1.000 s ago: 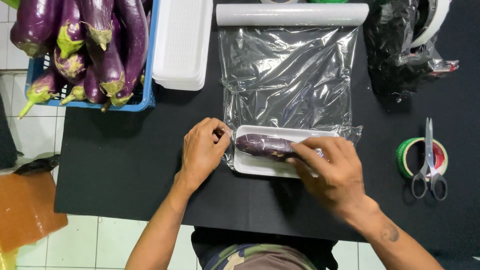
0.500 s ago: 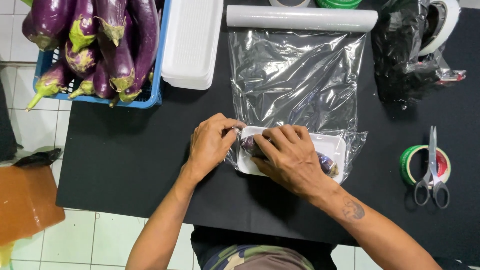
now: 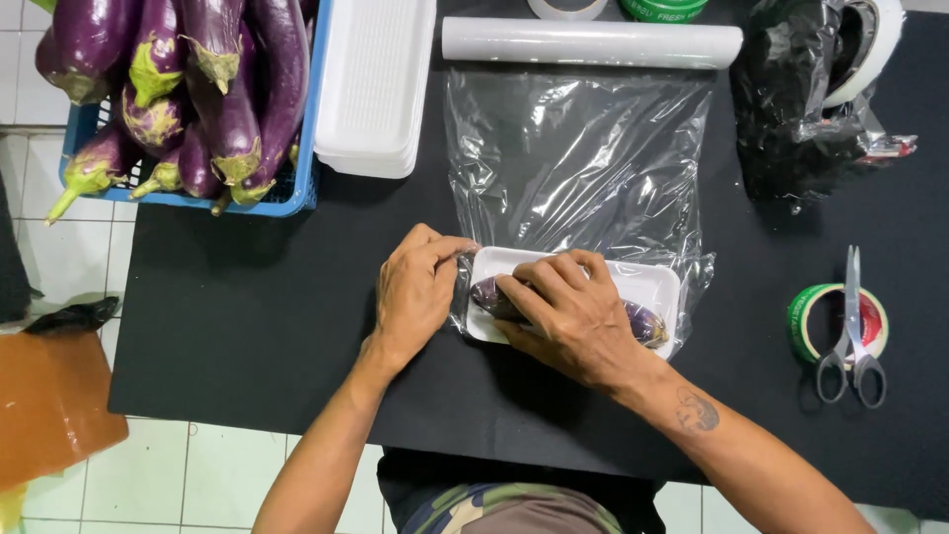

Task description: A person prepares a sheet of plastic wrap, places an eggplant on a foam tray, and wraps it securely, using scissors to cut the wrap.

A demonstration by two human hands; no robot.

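Centre of the frame: the right hand lies flat, fingers together, over an eggplant in a white tray, hiding most of it. The left hand grips the tray's left end, pressing plastic film there. Farther up the black table, the film roll lies uncut.

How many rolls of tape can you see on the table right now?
4: a green roll under the scissors at right, a white roll top right, and two cut off at the top edge. Others may be hidden.

Black table bears cling film, white tray, blue crate, scissors.
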